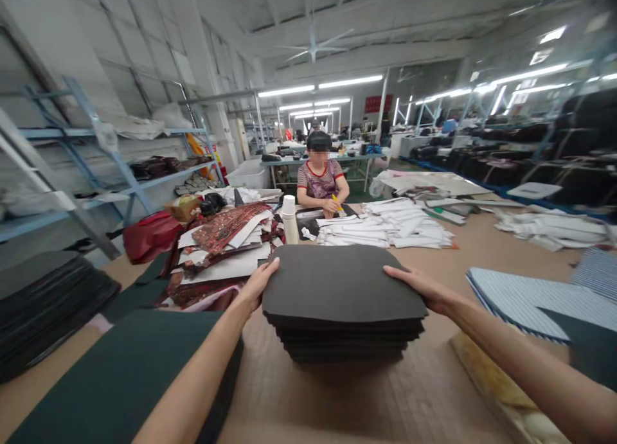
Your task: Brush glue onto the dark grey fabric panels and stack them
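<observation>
A stack of black foam pieces (342,290) stands on the brown table (376,399) right in front of me. My left hand (255,284) presses flat against the stack's left edge, fingers stretched along the top sheet. My right hand (418,284) lies flat against the right edge, fingers straight and pointing at the far corner. Both hands touch the stack from opposite sides; neither wraps around anything.
A dark green sheet (120,373) lies at lower left, black sheets (43,309) further left. Patterned red and white cut pieces (222,245) pile behind the left hand. Striped blue fabric pieces (535,299) lie right. A seated person (321,180) works across the table beside white pieces (390,229) and a white bottle (290,220).
</observation>
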A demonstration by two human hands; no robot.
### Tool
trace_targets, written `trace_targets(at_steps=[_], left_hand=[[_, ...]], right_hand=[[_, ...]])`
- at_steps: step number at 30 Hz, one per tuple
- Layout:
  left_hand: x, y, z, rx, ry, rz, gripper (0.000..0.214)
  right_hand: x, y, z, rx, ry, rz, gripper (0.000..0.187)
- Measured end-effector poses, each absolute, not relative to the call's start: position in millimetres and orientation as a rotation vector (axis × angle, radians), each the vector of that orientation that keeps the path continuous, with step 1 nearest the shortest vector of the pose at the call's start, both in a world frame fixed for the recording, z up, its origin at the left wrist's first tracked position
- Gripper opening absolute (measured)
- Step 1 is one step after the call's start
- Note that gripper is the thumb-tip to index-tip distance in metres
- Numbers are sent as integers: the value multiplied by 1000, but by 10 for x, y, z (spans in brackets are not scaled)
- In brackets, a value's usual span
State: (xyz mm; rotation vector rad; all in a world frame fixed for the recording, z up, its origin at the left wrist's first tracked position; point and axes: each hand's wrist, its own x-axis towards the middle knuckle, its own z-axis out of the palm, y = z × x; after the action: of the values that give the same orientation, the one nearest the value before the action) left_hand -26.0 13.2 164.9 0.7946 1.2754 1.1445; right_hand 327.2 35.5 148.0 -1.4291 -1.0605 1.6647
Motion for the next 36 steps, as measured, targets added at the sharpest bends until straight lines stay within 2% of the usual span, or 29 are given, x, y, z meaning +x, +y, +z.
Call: trace_targets(at_steps=[9,16,24,31,36], left_hand=[[-340,407,1489,784,1230,1136,32],[-308,244,1397,807,1223,1170,42],[-332,201,1273,817,1296,1195,41],[-386,119,1209,909,1286,1238,48],[-380,67,1124,925,1278,1240,56]], right_hand=[[3186,410,1396,-1493,-979,1581,47],[3240,397,1342,-1471,-925,1620,48],[3217,361,1387,-1512,-997,1591,46],[3244,332,1399,-1622,-1412,1178,49],[3260,326,1285,-1490,-1418,1194,54]])
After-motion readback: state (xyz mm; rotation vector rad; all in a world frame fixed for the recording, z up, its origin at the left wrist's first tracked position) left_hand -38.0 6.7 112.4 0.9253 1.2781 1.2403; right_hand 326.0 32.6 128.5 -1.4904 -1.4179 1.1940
